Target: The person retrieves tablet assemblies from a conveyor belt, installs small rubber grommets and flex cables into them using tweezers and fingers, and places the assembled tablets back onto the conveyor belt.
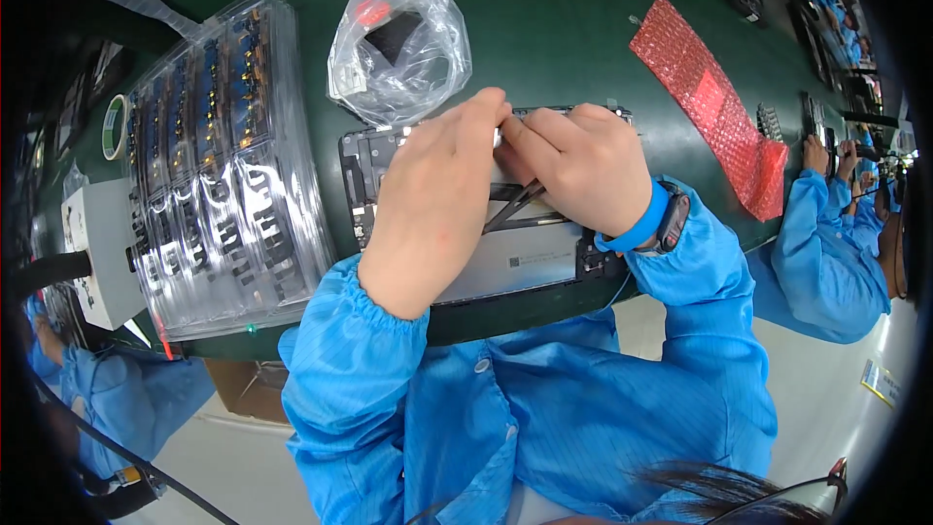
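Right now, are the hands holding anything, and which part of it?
Both the left hand and the right hand press fingertips onto the top edge of the flat device panel. Whether they pinch a small part there cannot be told.

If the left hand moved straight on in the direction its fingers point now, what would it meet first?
The left hand points up and right, fingertips touching the right hand at the device frame's top edge. It would probably meet those fingers first; the clear plastic bag lies just beyond.

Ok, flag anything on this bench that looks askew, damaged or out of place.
Nothing stands out. Both hands, left and right, press on the top edge of the flat panel, which lies square on the green table. The tray stack, crumpled bag and red bubble wrap lie apart, undamaged.
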### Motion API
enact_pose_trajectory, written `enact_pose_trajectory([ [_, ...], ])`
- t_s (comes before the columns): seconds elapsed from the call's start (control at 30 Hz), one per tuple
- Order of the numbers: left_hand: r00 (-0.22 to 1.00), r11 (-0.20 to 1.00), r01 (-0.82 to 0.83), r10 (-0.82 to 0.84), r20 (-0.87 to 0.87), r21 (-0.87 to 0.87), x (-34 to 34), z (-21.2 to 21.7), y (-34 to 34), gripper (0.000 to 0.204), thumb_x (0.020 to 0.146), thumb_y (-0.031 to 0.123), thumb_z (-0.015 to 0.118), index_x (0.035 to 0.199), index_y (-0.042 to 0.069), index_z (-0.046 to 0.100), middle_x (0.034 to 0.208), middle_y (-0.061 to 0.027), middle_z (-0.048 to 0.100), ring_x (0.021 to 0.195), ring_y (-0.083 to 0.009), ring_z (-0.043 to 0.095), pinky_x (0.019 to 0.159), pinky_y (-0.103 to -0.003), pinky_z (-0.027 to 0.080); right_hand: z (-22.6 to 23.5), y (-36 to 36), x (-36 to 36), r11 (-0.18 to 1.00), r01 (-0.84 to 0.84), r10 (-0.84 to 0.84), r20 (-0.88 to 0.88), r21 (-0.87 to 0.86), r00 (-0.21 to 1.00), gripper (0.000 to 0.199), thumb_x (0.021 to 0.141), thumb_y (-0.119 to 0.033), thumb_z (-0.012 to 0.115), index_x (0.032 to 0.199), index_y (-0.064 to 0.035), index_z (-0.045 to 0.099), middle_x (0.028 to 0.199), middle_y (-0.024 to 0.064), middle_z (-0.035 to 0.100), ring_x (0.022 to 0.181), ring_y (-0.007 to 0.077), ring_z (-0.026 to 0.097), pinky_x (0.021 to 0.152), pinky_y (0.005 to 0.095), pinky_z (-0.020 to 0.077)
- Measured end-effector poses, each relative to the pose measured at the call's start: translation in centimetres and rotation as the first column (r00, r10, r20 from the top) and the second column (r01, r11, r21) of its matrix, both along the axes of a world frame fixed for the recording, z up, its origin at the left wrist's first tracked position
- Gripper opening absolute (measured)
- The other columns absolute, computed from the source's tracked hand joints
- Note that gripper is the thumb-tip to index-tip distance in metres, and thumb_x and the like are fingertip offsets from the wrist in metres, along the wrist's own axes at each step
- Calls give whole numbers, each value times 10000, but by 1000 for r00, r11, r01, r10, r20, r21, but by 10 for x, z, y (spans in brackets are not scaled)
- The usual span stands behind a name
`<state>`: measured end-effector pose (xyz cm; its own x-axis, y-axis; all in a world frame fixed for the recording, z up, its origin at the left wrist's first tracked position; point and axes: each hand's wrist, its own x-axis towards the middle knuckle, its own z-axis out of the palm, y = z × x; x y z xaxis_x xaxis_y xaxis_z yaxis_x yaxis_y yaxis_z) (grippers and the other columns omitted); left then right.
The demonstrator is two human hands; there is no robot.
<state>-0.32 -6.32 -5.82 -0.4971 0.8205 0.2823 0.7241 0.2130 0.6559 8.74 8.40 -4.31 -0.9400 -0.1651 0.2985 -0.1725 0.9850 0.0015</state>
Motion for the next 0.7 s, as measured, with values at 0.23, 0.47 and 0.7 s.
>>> enact_pose_trajectory([
  [0.23, 911, 976, -72, -20, -413, -207, 17, 11, -3, 474, 750, 32, 487, 1218, -7, 420, 998, -93, 597, 1084, -221, 508, 919, -414, 373, 20, 46, 45, 862, 265, -292, 4, -433, 956, 238, 735, -9, 620, 971, -35, 625, 834, 116, 585, 736, 252, 592, 624, 319, 475],
  [0.47, 941, 961, -67, -28, -337, -268, 19, 22, -3, 496, 709, 49, 540, 1195, 24, 446, 1047, -81, 579, 1090, -218, 498, 942, -436, 352, 0, 45, 63, 809, 317, -340, 46, -495, 939, 195, 717, -52, 650, 906, -49, 601, 857, 114, 570, 738, 302, 567, 666, 342, 468],
  [0.7, 965, 942, -33, -57, -257, -335, 15, 28, -2, 433, 707, 9, 508, 1135, 74, 534, 1186, -70, 536, 1131, -244, 482, 964, -446, 336, 7, 47, 57, 428, 435, -380, 279, -792, 882, 153, 788, -38, 595, 940, -20, 601, 793, 92, 609, 711, 163, 597, 627, 273, 462],
])
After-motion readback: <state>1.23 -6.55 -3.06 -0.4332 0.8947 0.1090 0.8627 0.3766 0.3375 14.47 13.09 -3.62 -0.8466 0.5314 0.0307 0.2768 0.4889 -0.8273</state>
